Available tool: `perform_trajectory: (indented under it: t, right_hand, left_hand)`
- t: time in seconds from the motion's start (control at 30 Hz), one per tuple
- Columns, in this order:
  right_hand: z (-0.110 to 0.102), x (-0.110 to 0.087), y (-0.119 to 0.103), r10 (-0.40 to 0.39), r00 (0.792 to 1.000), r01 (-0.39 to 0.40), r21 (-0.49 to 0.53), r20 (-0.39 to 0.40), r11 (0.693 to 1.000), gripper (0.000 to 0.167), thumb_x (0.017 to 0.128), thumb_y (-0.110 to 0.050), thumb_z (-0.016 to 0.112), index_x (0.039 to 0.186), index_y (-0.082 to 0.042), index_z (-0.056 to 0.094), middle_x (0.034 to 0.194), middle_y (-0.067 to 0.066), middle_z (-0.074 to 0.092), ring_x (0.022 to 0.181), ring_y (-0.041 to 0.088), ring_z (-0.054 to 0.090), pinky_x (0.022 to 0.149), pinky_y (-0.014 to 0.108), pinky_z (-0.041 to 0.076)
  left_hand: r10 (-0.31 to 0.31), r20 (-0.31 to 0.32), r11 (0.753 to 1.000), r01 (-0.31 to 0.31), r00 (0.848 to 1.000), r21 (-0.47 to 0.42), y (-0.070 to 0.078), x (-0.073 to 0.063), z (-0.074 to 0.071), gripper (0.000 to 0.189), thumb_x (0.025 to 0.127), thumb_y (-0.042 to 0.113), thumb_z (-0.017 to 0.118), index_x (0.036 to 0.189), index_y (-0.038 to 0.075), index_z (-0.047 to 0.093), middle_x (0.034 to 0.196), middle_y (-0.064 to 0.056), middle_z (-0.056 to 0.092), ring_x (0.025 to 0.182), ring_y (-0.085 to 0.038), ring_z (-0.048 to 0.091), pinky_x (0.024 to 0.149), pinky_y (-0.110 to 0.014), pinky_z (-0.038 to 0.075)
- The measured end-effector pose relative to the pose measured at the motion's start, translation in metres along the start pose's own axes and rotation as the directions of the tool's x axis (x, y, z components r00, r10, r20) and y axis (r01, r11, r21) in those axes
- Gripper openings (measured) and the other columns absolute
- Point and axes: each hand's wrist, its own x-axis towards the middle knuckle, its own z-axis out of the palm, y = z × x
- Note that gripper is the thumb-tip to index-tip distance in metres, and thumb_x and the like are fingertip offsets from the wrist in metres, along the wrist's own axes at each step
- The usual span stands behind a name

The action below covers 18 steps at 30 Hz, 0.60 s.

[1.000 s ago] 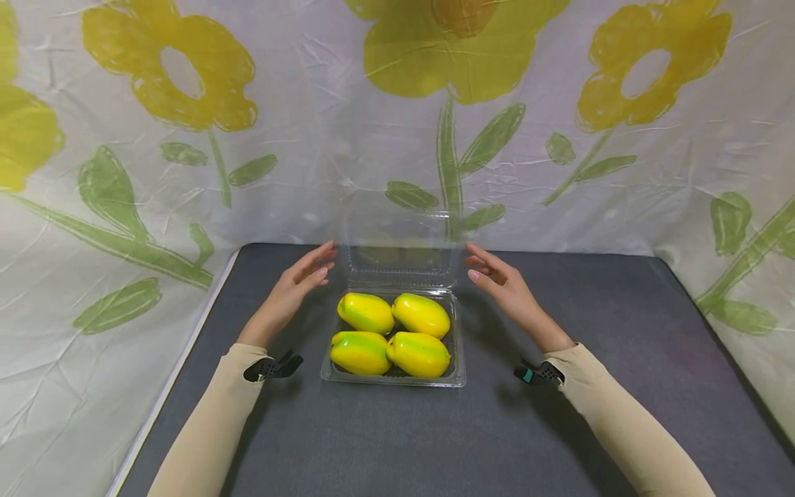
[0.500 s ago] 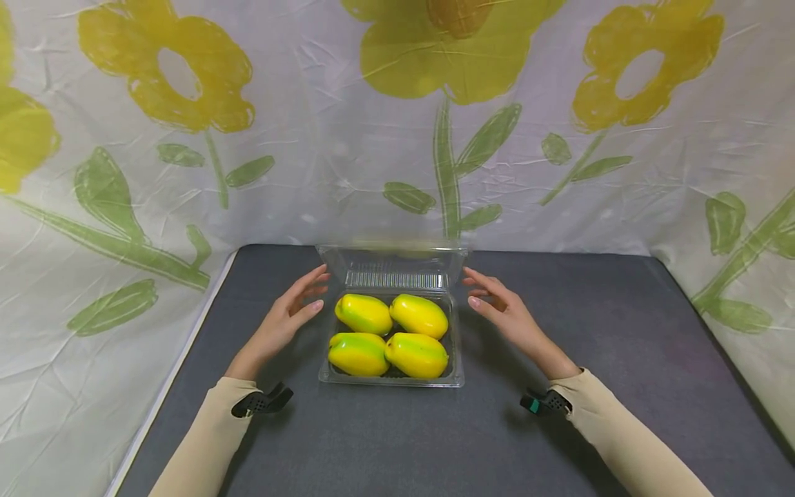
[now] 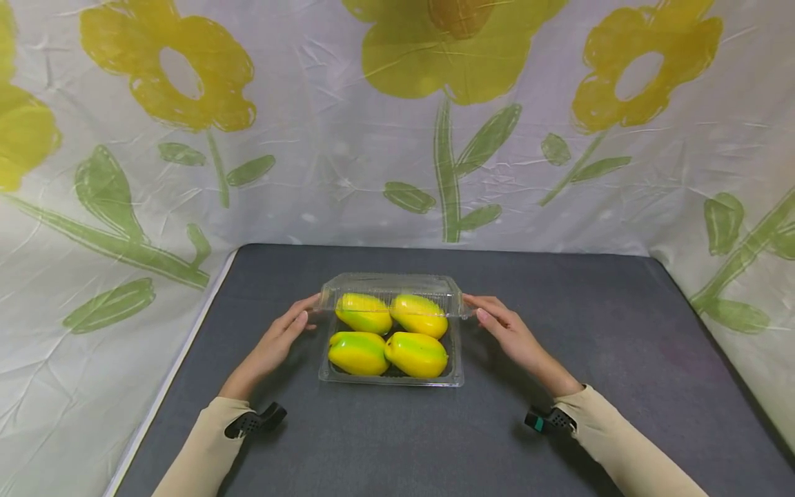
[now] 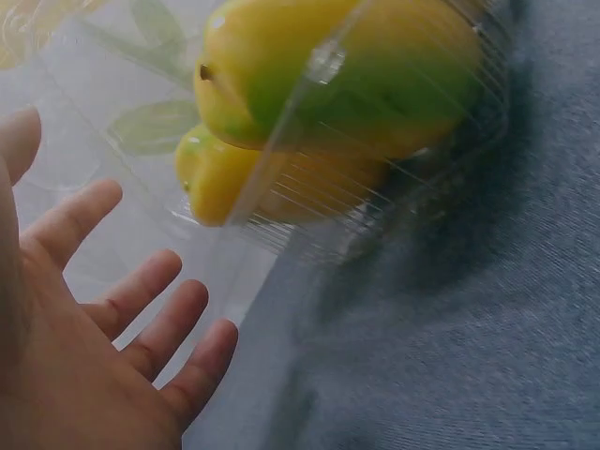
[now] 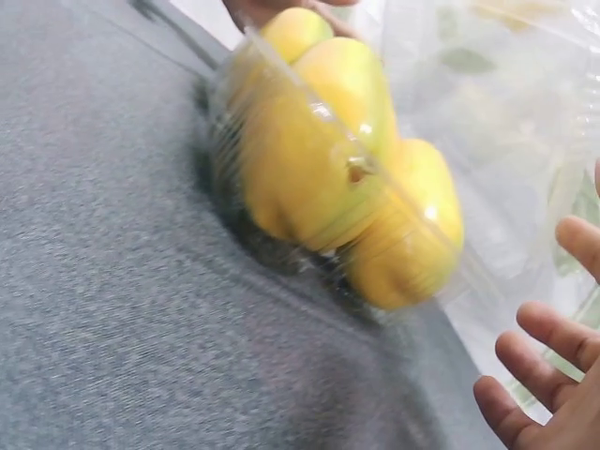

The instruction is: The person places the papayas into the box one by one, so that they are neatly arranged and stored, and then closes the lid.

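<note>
Several yellow-green mangoes lie in the base of a clear plastic clamshell box. Its hinged lid is tilted forward, partly over the far row of fruit. On the lid's left side, my left hand has its fingertips at the edge. My right hand does likewise on the right side. Both wrist views show the fingers extended and spread, with the left hand and right hand beside the box. A mango shows through the clear wall.
Under the box is a dark grey tabletop. A white curtain with yellow flowers hangs behind and along the sides. Black bands sit on both wrists, over beige sleeves.
The lid has swung from upright down toward me, over the far mangoes. Both hands have come nearer with it, their fingertips at its sides. The mangoes and base stay put.
</note>
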Motion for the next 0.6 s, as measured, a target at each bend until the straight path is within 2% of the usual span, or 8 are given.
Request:
perform_trajectory:
  t: [0.1,0.17,0.37,0.47,0.6]
  right_hand:
    - [0.002,-0.002,0.004,-0.006,1.0,0.006,-0.007,0.015,1.0,0.04,0.107,-0.02,0.044,0.146,-0.021,0.05,0.145,0.009,0.052,0.122,0.029,0.054,0.093,0.03,0.053]
    - [0.003,-0.004,0.006,-0.006,1.0,0.007,-0.01,0.023,1.0,0.04,0.107,-0.02,0.044,0.147,-0.022,0.05,0.145,0.008,0.052,0.126,0.03,0.053,0.094,0.025,0.052]
    - [0.005,-0.008,0.013,0.009,0.999,-0.008,-0.014,0.043,1.0,0.041,0.106,-0.022,0.045,0.147,-0.026,0.049,0.147,0.007,0.052,0.131,0.033,0.052,0.097,0.023,0.051]
    - [0.007,-0.01,0.014,0.019,0.999,-0.018,-0.019,0.05,1.0,0.042,0.106,-0.022,0.046,0.148,-0.027,0.047,0.145,0.007,0.054,0.129,0.031,0.053,0.1,0.026,0.049]
    - [0.011,-0.013,0.012,0.034,0.998,-0.033,-0.012,0.057,0.999,0.044,0.105,-0.023,0.049,0.149,-0.027,0.046,0.14,0.008,0.056,0.127,0.031,0.055,0.099,0.032,0.048]
  left_hand:
    - [-0.01,0.006,1.0,0.01,1.0,0.009,-0.003,-0.002,0.002,0.046,0.11,0.022,0.03,0.155,0.011,0.034,0.155,-0.019,0.038,0.121,0.008,0.047,0.102,-0.033,0.051]
    - [0.001,0.02,1.0,-0.002,1.0,0.008,-0.004,-0.003,0.003,0.046,0.11,0.022,0.029,0.155,0.012,0.033,0.153,-0.018,0.04,0.122,0.013,0.042,0.101,-0.031,0.05]
    - [0.013,0.067,1.0,-0.014,0.998,0.001,-0.008,-0.005,0.006,0.046,0.11,0.022,0.028,0.156,0.019,0.031,0.152,-0.016,0.043,0.123,0.01,0.043,0.099,-0.029,0.05]
    - [0.007,0.084,1.0,-0.007,0.996,-0.007,-0.009,-0.006,0.007,0.046,0.11,0.022,0.028,0.157,0.022,0.03,0.152,-0.016,0.044,0.126,0.0,0.048,0.099,-0.034,0.052]
    - [-0.015,0.108,1.0,0.016,0.994,-0.008,-0.009,-0.006,0.008,0.048,0.11,0.024,0.031,0.158,0.022,0.025,0.155,-0.018,0.04,0.133,-0.029,0.05,0.101,-0.045,0.052]
